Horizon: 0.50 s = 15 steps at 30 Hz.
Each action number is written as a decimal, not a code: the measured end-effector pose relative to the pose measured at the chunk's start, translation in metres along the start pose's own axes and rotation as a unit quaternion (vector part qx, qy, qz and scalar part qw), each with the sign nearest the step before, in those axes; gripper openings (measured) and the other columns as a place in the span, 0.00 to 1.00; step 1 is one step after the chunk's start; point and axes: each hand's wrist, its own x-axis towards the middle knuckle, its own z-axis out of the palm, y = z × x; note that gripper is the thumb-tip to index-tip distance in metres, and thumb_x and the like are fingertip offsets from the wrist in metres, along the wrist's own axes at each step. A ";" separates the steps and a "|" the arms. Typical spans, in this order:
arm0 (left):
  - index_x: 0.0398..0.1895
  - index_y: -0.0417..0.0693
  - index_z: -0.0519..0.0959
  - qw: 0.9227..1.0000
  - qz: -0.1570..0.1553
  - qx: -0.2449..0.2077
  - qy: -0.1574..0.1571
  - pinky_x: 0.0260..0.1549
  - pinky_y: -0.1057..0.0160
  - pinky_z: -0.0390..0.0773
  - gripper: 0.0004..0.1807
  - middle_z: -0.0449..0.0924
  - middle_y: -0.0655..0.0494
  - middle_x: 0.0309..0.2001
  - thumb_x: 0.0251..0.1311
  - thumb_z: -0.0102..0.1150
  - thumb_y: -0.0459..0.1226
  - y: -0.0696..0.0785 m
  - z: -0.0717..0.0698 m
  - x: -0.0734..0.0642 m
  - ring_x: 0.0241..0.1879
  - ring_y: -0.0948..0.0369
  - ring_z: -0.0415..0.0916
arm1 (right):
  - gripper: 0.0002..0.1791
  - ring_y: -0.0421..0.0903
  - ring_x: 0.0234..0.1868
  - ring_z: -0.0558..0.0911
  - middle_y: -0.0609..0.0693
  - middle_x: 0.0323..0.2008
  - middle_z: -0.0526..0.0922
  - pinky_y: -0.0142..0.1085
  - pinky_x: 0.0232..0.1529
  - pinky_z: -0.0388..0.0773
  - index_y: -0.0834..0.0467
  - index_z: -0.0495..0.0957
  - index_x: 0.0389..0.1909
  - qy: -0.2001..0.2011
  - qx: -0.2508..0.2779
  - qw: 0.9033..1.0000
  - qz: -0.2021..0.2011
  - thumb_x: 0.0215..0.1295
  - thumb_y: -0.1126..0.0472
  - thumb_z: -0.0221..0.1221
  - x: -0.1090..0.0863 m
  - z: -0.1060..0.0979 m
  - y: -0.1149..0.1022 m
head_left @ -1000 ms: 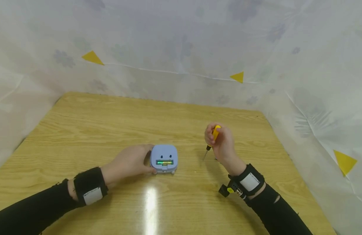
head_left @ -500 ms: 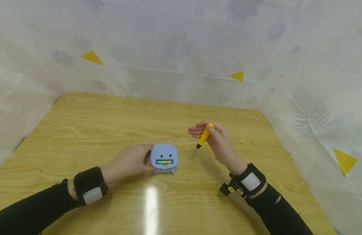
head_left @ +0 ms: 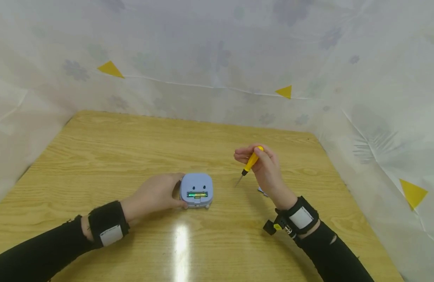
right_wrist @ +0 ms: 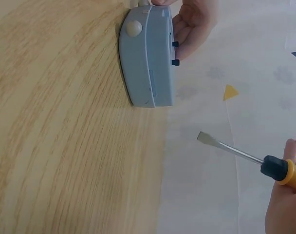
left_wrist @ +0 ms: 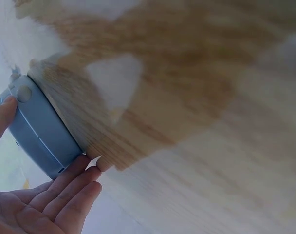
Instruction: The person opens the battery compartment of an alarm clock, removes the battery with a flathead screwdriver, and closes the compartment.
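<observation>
A small light-blue alarm clock lies on its face, with two dark knobs on its back and a battery showing in the uncovered slot. My left hand holds it from the left side, thumb at the near edge and fingers around the far side. In the left wrist view, the thumb touches the clock beside a round foot. To the right, my right hand pinches a yellow-handled screwdriver under the thumb, other fingers fairly straight. Its flat blade points down-left, apart from the clock.
A small bluish flat piece lies on the wooden table, partly hidden by my right wrist. Pale floral sheeting with yellow triangles rises behind and beside the table. A camera mount sticks out from my right wrist.
My right fingers have uncurled from the screwdriver handle, and the screwdriver has shifted left, then slightly back right. The bluish piece shows more. My left hand and the clock stay still.
</observation>
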 end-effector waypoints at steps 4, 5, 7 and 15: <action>0.71 0.34 0.74 1.000 -0.001 -0.001 -0.001 0.70 0.43 0.79 0.49 0.81 0.38 0.67 0.49 0.84 0.49 0.000 0.001 -0.001 0.68 0.43 0.79 | 0.26 0.41 0.33 0.87 0.46 0.31 0.89 0.31 0.42 0.89 0.55 0.81 0.36 0.034 0.006 0.999 0.003 0.86 0.68 0.35 -0.002 -0.001 0.002; 0.71 0.34 0.74 1.000 -0.001 -0.001 -0.002 0.70 0.43 0.79 0.49 0.81 0.39 0.68 0.49 0.84 0.50 0.001 0.001 -0.001 0.68 0.44 0.80 | 0.26 0.41 0.28 0.83 0.45 0.28 0.87 0.30 0.36 0.87 0.54 0.80 0.33 0.043 0.005 0.999 0.004 0.86 0.68 0.34 -0.002 -0.001 0.002; 0.71 0.34 0.74 1.000 -0.001 0.000 -0.002 0.69 0.43 0.79 0.49 0.81 0.39 0.67 0.49 0.84 0.50 0.001 0.001 -0.001 0.68 0.44 0.80 | 0.27 0.41 0.21 0.73 0.44 0.22 0.80 0.28 0.24 0.76 0.54 0.77 0.29 0.060 0.005 0.998 0.006 0.84 0.68 0.33 -0.003 -0.002 0.004; 0.71 0.34 0.75 1.000 0.001 0.001 0.000 0.69 0.43 0.79 0.49 0.81 0.39 0.67 0.49 0.84 0.50 0.000 0.001 0.000 0.68 0.43 0.80 | 0.28 0.44 0.14 0.47 0.41 0.09 0.66 0.38 0.16 0.35 0.53 0.66 0.15 0.091 0.035 0.994 0.044 0.80 0.62 0.34 -0.006 -0.003 0.008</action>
